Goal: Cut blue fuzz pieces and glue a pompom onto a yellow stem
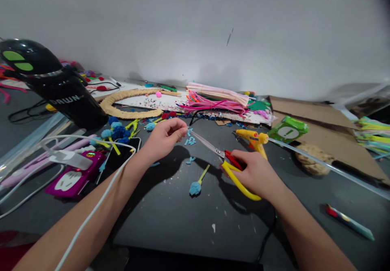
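My right hand (246, 173) grips a pair of scissors (217, 153) with red and yellow handles. Their blades look nearly together and point left, towards my other hand. My left hand (167, 137) is closed in a pinch just beyond the blade tips. A small light blue bit (190, 131) shows right at its fingertips, but I cannot tell whether it is held or lies behind them. Several short light blue cut pieces (191, 141) are scattered on the grey table (170, 222) below. Nearer to me lies a fluffy blue ball (195, 188) on a yellow-green stem.
A yellow glue gun (252, 139) lies beyond the scissors, beside a green packet (288, 129). Pink pipe cleaners (216, 100) and a tan curved ring (131, 100) are at the back. On the left stand a black bottle (63, 88) and a purple power block (77, 173) with white cables.
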Demonstrator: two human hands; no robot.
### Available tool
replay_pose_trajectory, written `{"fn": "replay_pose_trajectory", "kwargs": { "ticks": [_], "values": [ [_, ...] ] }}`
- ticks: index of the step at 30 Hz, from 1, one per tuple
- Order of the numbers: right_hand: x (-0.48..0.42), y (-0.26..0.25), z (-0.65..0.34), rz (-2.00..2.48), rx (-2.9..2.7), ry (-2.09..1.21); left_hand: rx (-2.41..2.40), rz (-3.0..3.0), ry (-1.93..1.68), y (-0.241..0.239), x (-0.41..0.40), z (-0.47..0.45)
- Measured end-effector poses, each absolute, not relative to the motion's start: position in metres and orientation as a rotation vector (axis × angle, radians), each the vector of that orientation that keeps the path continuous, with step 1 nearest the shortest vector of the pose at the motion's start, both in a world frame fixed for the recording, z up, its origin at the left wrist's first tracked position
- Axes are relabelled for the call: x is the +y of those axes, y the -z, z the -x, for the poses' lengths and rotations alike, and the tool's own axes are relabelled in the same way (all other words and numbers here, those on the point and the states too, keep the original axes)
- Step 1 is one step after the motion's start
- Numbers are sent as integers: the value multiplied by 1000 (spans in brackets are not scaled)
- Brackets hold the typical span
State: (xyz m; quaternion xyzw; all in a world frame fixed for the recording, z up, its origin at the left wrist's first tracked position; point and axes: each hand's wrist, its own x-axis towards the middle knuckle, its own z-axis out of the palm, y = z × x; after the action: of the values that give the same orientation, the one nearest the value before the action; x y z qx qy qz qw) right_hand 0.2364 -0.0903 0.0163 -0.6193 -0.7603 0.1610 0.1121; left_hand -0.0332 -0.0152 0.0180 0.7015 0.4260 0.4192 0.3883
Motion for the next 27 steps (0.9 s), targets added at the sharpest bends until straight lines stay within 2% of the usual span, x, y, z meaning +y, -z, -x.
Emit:
{"fn": "replay_pose_trajectory", "kwargs": {
  "ticks": [27],
  "values": [
    [-89,-16,-235,1809,-2227,-515,1087,-1795,-1069,-17,-15,34]
  ]
}}
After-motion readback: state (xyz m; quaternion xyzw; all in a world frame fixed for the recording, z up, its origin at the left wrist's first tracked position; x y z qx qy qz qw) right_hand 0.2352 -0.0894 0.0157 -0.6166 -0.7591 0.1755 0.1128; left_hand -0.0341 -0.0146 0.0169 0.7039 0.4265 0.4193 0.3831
